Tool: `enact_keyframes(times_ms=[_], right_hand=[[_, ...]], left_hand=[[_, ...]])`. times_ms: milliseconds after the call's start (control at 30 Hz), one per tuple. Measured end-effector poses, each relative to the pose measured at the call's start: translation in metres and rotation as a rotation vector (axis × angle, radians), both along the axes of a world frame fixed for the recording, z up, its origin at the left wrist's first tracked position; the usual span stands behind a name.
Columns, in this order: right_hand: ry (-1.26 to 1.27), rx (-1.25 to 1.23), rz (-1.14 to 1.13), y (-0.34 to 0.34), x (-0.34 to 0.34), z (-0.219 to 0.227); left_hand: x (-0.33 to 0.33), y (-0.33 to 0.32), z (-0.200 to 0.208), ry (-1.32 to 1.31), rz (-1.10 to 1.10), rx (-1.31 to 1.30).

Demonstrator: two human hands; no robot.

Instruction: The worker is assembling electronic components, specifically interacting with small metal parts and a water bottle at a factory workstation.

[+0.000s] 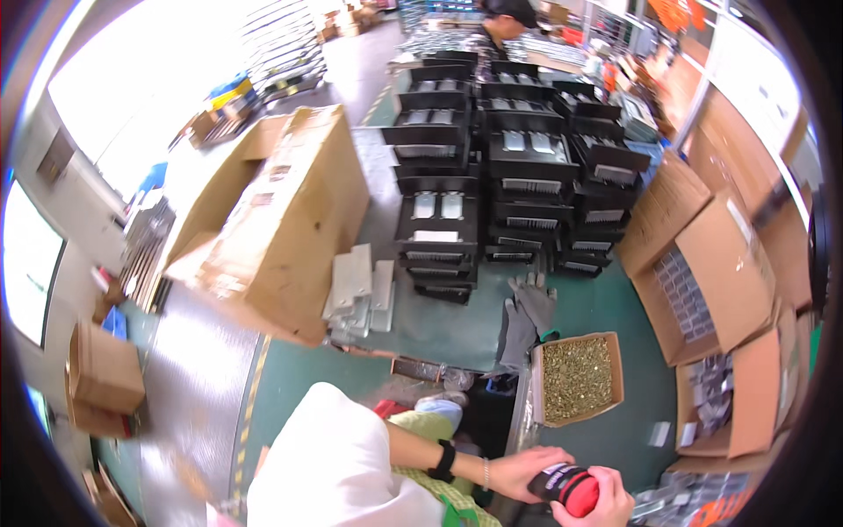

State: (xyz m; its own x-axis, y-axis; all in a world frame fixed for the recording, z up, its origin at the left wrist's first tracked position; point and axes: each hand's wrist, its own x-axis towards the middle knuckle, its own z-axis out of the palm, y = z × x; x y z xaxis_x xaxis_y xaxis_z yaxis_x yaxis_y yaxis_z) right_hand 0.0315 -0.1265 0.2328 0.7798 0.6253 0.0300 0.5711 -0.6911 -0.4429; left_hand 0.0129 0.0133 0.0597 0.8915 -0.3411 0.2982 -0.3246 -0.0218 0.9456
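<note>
At the lower right, my left hand [520, 472] is closed round the dark body of a black cylindrical object with a red end [562, 483]. My right hand [608, 502] has its fingers curled round the red end. The object lies tilted between both hands; its exact kind cannot be told. Beyond it on the green table stands an open carton [619, 379] full of small brass-coloured screws. A pair of grey gloves [529, 309] lies just past that carton.
Stacked black metal housings [436, 211] fill the table's far side. Flat metal plates [353, 279] lie beside a large cardboard box [290, 220] at left. Open cartons [729, 263] with parts line the right. A person in a dark cap [509, 13] stands beyond the stacks.
</note>
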Motion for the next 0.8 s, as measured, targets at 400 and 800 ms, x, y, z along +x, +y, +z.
enact_keyframes(times_ms=[400,800], right_hand=[[0.536,0.913,0.213,0.019,-0.015,0.031],[1.156,0.826,0.679,0.204,-0.119,0.033]], left_hand=[[-0.139,0.065,0.146,0.087,0.735,0.152],[-0.315,0.154,0.15,0.058,1.452,0.079]])
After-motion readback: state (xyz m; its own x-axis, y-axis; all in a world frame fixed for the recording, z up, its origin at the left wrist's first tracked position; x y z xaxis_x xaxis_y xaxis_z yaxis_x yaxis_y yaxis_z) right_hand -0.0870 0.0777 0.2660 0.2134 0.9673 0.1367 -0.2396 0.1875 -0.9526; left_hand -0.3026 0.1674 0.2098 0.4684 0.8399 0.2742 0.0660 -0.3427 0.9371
